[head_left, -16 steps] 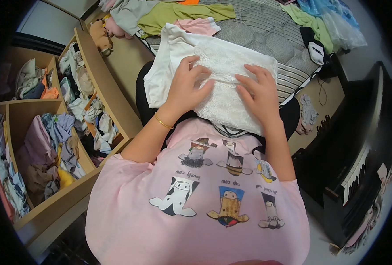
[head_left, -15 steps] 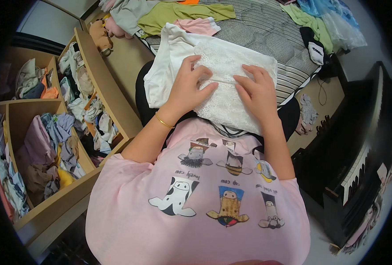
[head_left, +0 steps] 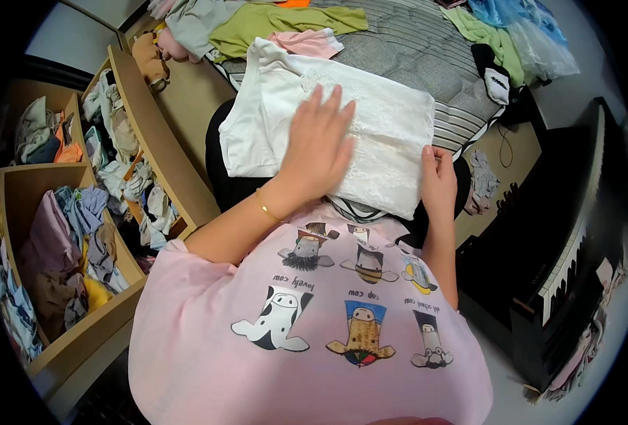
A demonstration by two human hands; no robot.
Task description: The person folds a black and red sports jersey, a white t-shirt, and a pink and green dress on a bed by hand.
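Observation:
Across my lap and the near edge of the mattress lies a white garment (head_left: 388, 124) with a lace panel, folded into a rough rectangle; its plain smooth part is on the left. My left hand (head_left: 319, 145) rests flat on the lace, palm down, fingers stretched out. At the garment's right edge, my right hand (head_left: 438, 183) pinches the fabric between thumb and fingers. A bit of black-and-white striped cloth (head_left: 360, 210) shows under the near edge.
Open wooden drawers (head_left: 161, 134) full of clothes stand at the left. Beyond lies a grey mattress (head_left: 406, 53) with a green garment (head_left: 285, 27) and a pink one (head_left: 305, 42). A black piano (head_left: 523, 227) stands at the right, near crumpled cloth (head_left: 482, 183) on the floor.
My left hand has flattened out on the lace. My right hand has moved from the top of the garment to its right edge and taken hold there.

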